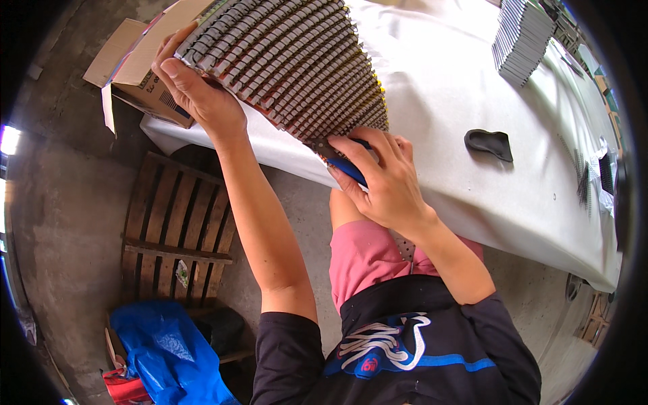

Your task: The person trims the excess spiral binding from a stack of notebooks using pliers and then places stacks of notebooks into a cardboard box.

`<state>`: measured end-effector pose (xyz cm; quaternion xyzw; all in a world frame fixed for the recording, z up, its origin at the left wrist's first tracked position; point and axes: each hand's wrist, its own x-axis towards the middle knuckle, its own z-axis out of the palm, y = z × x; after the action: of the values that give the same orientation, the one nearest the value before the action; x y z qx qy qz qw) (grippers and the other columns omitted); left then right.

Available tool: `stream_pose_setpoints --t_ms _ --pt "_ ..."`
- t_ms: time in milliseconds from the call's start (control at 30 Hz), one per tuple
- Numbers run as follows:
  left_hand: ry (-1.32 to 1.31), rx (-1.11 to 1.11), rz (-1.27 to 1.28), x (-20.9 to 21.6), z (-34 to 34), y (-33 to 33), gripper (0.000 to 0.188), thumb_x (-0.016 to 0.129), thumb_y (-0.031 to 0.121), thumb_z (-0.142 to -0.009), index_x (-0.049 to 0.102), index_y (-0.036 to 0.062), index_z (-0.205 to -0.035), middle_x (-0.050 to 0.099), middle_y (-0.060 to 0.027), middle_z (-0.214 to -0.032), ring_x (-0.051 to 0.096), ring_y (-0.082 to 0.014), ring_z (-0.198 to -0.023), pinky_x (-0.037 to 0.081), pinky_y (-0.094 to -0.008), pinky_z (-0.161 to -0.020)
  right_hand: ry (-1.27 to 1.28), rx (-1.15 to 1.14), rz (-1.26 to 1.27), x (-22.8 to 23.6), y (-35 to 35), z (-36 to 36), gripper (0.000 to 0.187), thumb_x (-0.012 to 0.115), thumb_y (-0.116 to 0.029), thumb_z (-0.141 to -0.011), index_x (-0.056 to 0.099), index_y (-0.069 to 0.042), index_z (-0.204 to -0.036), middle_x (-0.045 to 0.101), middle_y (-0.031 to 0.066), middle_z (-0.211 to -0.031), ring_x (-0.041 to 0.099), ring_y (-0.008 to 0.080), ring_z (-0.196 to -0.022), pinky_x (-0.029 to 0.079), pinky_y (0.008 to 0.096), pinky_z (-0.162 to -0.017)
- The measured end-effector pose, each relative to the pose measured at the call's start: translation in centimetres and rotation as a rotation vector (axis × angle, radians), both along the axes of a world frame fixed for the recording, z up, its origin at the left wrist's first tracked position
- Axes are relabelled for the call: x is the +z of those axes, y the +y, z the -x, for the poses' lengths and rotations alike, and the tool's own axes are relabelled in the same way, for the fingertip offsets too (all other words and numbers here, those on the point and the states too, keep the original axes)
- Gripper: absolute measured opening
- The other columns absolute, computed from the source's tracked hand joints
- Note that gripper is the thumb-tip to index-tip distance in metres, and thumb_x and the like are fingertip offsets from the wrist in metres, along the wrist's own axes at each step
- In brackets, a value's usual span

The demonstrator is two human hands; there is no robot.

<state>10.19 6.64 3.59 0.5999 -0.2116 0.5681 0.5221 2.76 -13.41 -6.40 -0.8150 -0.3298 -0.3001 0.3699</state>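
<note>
A tall stack of wire-bound notebooks (290, 64) stands tilted at the table's near left edge, its rows of black coil bindings facing me. My left hand (202, 98) grips its upper left corner, thumb in front and the other fingers mostly hidden behind. Closed around blue-handled pliers (349, 171), my right hand (388, 169) is at the lower end of the stack. The tool's dark jaws touch or nearly touch the coil ends there; my fingers partly hide them.
A white cloth covers the table (432, 88). On it lie a black curved pad (489, 144) and another bound stack (520, 40). Loose black coils (584, 179) are at the right. An open cardboard box (152, 98), a wooden pallet (172, 236) and a blue plastic bag (169, 351) are left.
</note>
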Motion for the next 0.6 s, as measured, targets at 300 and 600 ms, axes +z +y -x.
stream_pose_setpoints --t_ms 300,600 --pt "0.012 0.007 0.02 0.0 0.1 0.0 0.053 0.024 0.047 -0.1 0.052 0.0021 -0.104 0.049 -0.007 -0.104 0.05 -0.0147 -0.098 0.038 -0.0309 -0.091 0.638 0.286 -0.211 0.3 -0.4 0.3 0.029 0.064 -0.025 -0.082 0.058 -0.015 -0.109 0.054 0.0095 -0.106 0.053 0.0271 -0.099 0.039 0.0434 -0.083" --pt "0.053 -0.059 0.098 0.1 0.1 -0.2 0.054 0.027 0.05 -0.098 0.049 0.0015 -0.108 0.05 -0.0065 -0.105 0.054 -0.0141 -0.096 0.044 -0.0301 -0.086 -0.141 -0.052 0.064 -0.5 -0.5 -0.8 0.041 0.068 -0.026 -0.077 0.057 -0.022 -0.117 0.052 0.0046 -0.111 0.052 0.0215 -0.098 0.032 0.042 -0.089"
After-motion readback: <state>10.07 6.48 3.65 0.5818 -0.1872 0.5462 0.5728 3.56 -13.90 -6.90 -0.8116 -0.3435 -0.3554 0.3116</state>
